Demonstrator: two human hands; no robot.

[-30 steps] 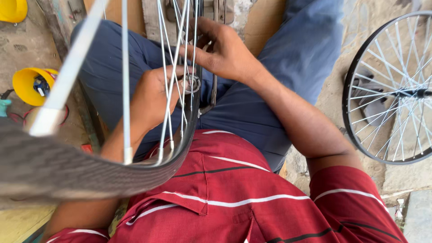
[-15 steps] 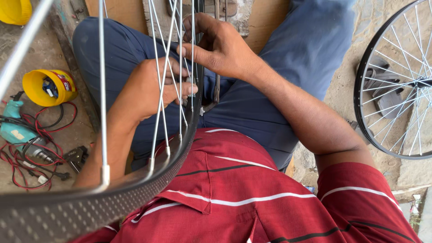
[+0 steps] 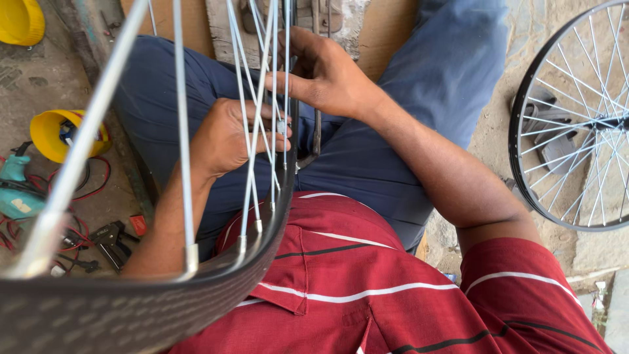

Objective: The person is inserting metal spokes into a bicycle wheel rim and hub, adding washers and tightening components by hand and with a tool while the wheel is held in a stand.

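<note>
A bicycle wheel rim [image 3: 131, 301] with silver spokes [image 3: 252, 151] stands across my lap, close to the camera. My left hand [image 3: 229, 137] is curled around a bundle of spokes near the hub, fingers pinched on them. Just above it, my right hand [image 3: 327, 75] reaches in from the right, its fingers closed on spokes at the hub area. The hub itself is mostly hidden behind the two hands. I sit in blue trousers and a red striped shirt.
A second spoked wheel [image 3: 576, 124] lies on the ground at the right. On the left floor are a yellow bowl [image 3: 56, 134], a teal power tool [image 3: 16, 187] with red wires, and black pliers [image 3: 108, 239]. Another yellow container [image 3: 19, 19] is top left.
The view has shifted slightly and the near rim has swung across the frame. Both hands stay at the hub, the left hand lower on the spokes than before.
</note>
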